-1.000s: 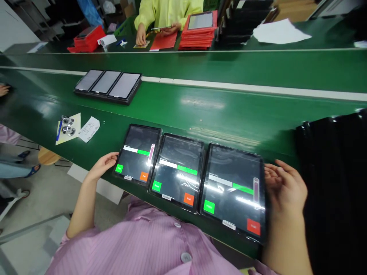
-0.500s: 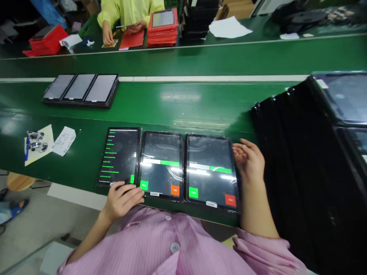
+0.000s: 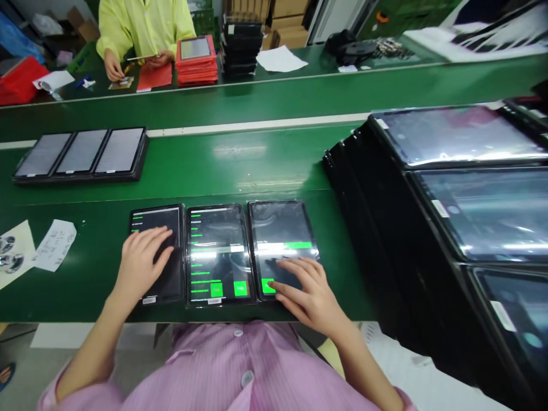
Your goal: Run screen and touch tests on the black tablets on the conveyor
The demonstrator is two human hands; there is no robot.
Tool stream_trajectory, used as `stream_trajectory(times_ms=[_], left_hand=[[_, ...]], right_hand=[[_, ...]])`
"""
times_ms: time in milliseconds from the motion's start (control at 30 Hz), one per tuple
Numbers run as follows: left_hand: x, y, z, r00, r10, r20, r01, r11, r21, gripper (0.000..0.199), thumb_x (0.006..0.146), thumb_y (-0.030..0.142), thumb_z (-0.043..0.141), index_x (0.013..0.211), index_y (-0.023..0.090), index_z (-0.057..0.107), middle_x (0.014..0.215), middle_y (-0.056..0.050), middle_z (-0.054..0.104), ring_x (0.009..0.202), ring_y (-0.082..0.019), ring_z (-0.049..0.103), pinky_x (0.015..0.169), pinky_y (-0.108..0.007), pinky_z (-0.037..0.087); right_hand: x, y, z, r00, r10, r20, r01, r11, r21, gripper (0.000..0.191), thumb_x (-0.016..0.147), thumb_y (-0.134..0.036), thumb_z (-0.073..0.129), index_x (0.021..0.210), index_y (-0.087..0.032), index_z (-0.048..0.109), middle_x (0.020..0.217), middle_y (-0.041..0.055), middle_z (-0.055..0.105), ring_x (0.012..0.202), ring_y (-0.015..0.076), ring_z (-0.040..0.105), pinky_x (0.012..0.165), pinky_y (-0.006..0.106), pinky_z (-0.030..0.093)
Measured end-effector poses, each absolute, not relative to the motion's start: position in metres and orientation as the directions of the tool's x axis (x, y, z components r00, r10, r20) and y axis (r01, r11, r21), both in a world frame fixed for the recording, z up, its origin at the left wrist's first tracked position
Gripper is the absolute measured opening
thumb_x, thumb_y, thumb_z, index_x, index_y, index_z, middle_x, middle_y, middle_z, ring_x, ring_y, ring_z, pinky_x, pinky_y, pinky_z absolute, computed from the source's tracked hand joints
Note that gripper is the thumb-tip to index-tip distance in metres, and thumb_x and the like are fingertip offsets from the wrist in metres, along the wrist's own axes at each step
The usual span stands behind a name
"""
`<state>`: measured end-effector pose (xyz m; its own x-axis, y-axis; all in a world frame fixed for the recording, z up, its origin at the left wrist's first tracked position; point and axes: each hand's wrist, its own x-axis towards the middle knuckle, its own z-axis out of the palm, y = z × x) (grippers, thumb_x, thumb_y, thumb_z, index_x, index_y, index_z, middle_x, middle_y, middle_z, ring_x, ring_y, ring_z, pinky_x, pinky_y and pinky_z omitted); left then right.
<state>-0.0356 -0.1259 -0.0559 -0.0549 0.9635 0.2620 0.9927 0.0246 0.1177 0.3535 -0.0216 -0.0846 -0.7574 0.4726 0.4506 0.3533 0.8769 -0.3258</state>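
Three tablets lie side by side on the green bench in front of me, screens up and lit. Over the left tablet (image 3: pixel 165 285) rests my left hand (image 3: pixel 140 261), fingers spread and covering part of its green text list. The middle tablet (image 3: pixel 220 228) shows a green list mixed with green boxes. On the right tablet (image 3: pixel 280 225), my right hand (image 3: pixel 311 294) is open, its index fingertip at the green button in the lower left corner. The palm and fingers hide the lower right of that screen. Neither hand grasps anything.
Stacked tablets (image 3: pixel 483 211) in black trays rise on the right. Three more tablets (image 3: pixel 81 153) sit at the back left, near handwritten paper (image 3: pixel 55 245). Across the bench, a person in yellow (image 3: pixel 145 28) works beside red sleeves (image 3: pixel 196 69).
My right hand has moved from the right tablet's side onto its green button. My left hand has shifted up over the left tablet. The middle screen now shows a list. The view has turned right.
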Motion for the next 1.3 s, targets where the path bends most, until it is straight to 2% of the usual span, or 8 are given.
stream_trajectory(times_ms=[200, 333, 467, 633, 867, 1000, 1133, 1300], left_hand=[[-0.044, -0.037, -0.053, -0.102, 0.995, 0.021, 0.991, 0.1, 0.09, 0.041, 0.104, 0.031, 0.036, 0.136, 0.023, 0.06, 0.153, -0.011, 0.051, 0.141, -0.031, 0.046, 0.119, -0.064, 0.024], [-0.043, -0.012, -0.051, -0.109, 0.988, -0.114, 0.987, 0.121, 0.104, 0.042, 0.105, 0.031, 0.031, 0.114, 0.02, 0.07, 0.125, -0.009, 0.072, 0.118, -0.029, 0.065, 0.121, -0.065, 0.017], [-0.048, -0.008, -0.047, -0.119, 0.983, -0.14, 0.991, 0.126, 0.045, 0.042, 0.103, 0.03, 0.034, 0.108, 0.019, 0.074, 0.104, -0.007, 0.078, 0.097, -0.028, 0.073, 0.123, -0.061, 0.016], [-0.046, -0.007, -0.045, -0.145, 0.977, -0.157, 0.989, 0.149, 0.015, 0.029, 0.094, 0.034, 0.051, 0.107, 0.022, 0.075, 0.086, -0.005, 0.079, 0.089, -0.028, 0.074, 0.124, -0.058, 0.018], [-0.037, -0.006, -0.053, -0.199, 0.973, -0.12, 0.98, 0.194, -0.054, 0.034, 0.092, 0.028, 0.044, 0.109, 0.019, 0.072, 0.084, -0.006, 0.078, 0.084, -0.028, 0.074, 0.124, -0.057, 0.017], [-0.044, -0.006, -0.052, -0.193, 0.971, -0.141, 0.981, 0.189, -0.04, 0.037, 0.093, 0.028, 0.045, 0.121, 0.016, 0.066, 0.093, -0.009, 0.079, 0.092, -0.028, 0.074, 0.124, -0.057, 0.019], [-0.032, -0.002, -0.047, -0.186, 0.967, -0.175, 0.982, 0.185, -0.026, 0.047, 0.098, 0.026, 0.04, 0.141, 0.008, 0.051, 0.109, -0.019, 0.076, 0.109, -0.035, 0.07, 0.117, -0.075, 0.013], [0.018, 0.01, -0.05, 0.111, 0.985, -0.135, 0.993, -0.102, 0.066, 0.045, 0.104, 0.03, 0.039, 0.147, 0.021, 0.048, 0.162, -0.021, 0.033, 0.15, -0.037, 0.032, 0.117, -0.072, 0.02]], right_hand=[[0.348, -0.016, -0.085, -0.803, 0.438, 0.405, 0.315, 0.888, -0.335, 0.018, 0.096, -0.024, 0.06, 0.092, -0.026, 0.077, 0.131, 0.0125, 0.064, 0.119, 0.0294, 0.058, 0.103, 0.054, 0.039], [0.355, 0.021, -0.088, -0.662, 0.598, 0.451, 0.438, 0.797, -0.416, 0.022, 0.096, -0.027, 0.057, 0.1, -0.031, 0.078, 0.133, 0.0091, 0.063, 0.122, 0.0288, 0.058, 0.106, 0.055, 0.038], [0.356, 0.083, -0.114, -0.103, 0.922, 0.374, 0.518, 0.371, -0.771, 0.035, 0.093, -0.041, 0.055, 0.117, -0.023, 0.074, 0.122, 0.0133, 0.067, 0.114, 0.0304, 0.061, 0.101, 0.052, 0.046], [0.351, 0.122, -0.152, 0.105, 0.993, -0.056, 0.083, -0.064, -0.994, 0.047, 0.073, -0.05, 0.071, 0.108, -0.019, 0.074, 0.1, 0.0105, 0.074, 0.09, 0.0267, 0.069, 0.086, 0.045, 0.055], [0.354, 0.111, -0.153, 0.09, 0.996, -0.004, 0.156, -0.018, -0.988, 0.039, 0.073, -0.047, 0.073, 0.1, -0.02, 0.076, 0.107, 0.0096, 0.076, 0.101, 0.0274, 0.068, 0.095, 0.044, 0.053], [0.354, 0.111, -0.153, 0.101, 0.995, 0.01, 0.168, -0.007, -0.986, 0.039, 0.07, -0.049, 0.075, 0.096, -0.019, 0.074, 0.099, 0.0098, 0.076, 0.095, 0.027, 0.069, 0.09, 0.043, 0.055], [0.353, 0.113, -0.155, 0.129, 0.992, 0.005, 0.157, -0.016, -0.987, 0.04, 0.066, -0.051, 0.077, 0.09, -0.018, 0.072, 0.091, 0.0095, 0.075, 0.086, 0.0262, 0.069, 0.084, 0.043, 0.056], [0.353, 0.112, -0.152, 0.122, 0.992, -0.011, 0.177, -0.033, -0.984, 0.041, 0.067, -0.052, 0.076, 0.088, -0.017, 0.074, 0.086, 0.0103, 0.075, 0.079, 0.0253, 0.068, 0.075, 0.04, 0.055]])
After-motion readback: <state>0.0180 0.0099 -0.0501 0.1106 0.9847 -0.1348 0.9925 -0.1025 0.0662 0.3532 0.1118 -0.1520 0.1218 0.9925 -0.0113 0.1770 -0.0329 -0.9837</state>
